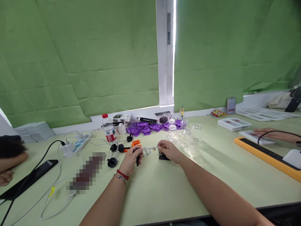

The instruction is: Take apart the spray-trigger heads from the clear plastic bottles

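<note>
- taking the thin metal rod (150,147) as clock centre, it's up just above the pale green table (150,194), between both hands; my guess is the work is partway, with this piece in progress
- left hand (131,158) at 9 o'clock, fingers curled, thumb pressed in, pinching one end of it, plus a smooth black piece (137,161) poking out below
- right hand (168,150) at 3 o'clock, thumb and fingertips pinching the other end
- a dark black part (164,156) lies under that right hand, around 4 o'clock, can't tell if they touch
- tiny shiny coils, maybe springs (149,151), close to 6 o'clock, loose, so apparently not used yet
- 9 o'clock past the left hand: round-ended black pieces (112,162) on slim metal stems, these look joined up already imo
- orange bits (135,143) at 10 o'clock, smooth, plasticky, curved, loose too
- clear cups (187,135) at 1 to 2 o'clock, thin, glossy, rounded, throwing bright patches
- purple parts (143,128) heaped toward 12, hard-looking with lots of cut-outs, so plenty seems left
- red-capped bottle (109,130) at 10, then creased green sheeting (105,56) right at the back, 11 to 1
</note>
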Action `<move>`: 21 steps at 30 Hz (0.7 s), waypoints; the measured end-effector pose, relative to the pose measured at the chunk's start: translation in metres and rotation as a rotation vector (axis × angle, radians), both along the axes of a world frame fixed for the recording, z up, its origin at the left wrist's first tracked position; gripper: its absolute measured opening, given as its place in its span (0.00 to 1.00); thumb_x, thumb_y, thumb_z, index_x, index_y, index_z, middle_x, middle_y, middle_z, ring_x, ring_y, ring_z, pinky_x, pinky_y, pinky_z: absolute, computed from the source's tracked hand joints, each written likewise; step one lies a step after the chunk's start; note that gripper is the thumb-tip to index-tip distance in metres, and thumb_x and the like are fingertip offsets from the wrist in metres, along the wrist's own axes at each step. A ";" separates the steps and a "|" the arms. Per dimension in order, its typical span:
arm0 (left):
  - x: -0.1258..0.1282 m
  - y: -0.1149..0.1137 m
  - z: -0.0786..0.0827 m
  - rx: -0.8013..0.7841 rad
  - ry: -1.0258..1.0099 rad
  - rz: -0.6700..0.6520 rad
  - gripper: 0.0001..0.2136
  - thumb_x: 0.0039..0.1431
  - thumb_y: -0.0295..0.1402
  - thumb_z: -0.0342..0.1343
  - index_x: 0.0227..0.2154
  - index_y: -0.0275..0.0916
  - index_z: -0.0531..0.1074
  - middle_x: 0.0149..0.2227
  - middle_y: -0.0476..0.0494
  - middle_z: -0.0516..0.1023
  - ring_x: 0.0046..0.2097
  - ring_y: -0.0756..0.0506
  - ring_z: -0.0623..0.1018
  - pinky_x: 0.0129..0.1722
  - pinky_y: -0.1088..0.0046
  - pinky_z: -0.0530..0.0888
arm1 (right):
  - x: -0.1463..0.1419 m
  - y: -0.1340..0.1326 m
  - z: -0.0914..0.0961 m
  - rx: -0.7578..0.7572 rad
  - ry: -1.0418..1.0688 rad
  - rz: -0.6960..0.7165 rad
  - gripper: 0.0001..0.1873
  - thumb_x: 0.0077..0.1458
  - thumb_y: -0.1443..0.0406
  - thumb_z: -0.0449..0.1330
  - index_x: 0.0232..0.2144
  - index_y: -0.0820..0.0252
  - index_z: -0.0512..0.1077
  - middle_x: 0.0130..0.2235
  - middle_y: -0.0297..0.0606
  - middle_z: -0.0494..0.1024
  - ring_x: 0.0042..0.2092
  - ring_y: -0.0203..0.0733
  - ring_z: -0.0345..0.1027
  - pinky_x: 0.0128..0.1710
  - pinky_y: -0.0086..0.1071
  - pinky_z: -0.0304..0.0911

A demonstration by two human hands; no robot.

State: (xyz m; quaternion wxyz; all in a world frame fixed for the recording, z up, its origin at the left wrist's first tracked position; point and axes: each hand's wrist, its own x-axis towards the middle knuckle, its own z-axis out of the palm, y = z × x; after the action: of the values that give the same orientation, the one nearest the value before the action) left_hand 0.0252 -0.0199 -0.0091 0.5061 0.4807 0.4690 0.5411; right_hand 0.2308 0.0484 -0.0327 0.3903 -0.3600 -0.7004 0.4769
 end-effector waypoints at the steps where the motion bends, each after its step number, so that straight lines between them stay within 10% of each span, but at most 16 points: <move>1: 0.000 0.000 0.000 -0.002 0.003 -0.002 0.15 0.48 0.44 0.59 0.29 0.37 0.66 0.26 0.50 0.70 0.18 0.55 0.67 0.16 0.78 0.60 | 0.000 0.000 0.000 -0.007 -0.004 -0.002 0.08 0.51 0.59 0.56 0.30 0.58 0.66 0.24 0.30 0.69 0.25 0.33 0.57 0.27 0.29 0.52; 21: 0.000 0.000 0.000 0.001 0.006 -0.005 0.14 0.50 0.43 0.59 0.29 0.37 0.66 0.26 0.50 0.70 0.18 0.55 0.67 0.16 0.78 0.60 | 0.000 0.001 -0.002 -0.022 0.004 -0.031 0.14 0.55 0.53 0.52 0.30 0.58 0.67 0.24 0.31 0.70 0.24 0.33 0.57 0.27 0.29 0.53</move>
State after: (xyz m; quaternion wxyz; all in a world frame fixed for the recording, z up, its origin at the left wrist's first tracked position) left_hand 0.0251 -0.0200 -0.0093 0.5057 0.4838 0.4690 0.5388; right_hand 0.2304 0.0499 -0.0349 0.3949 -0.3744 -0.6887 0.4792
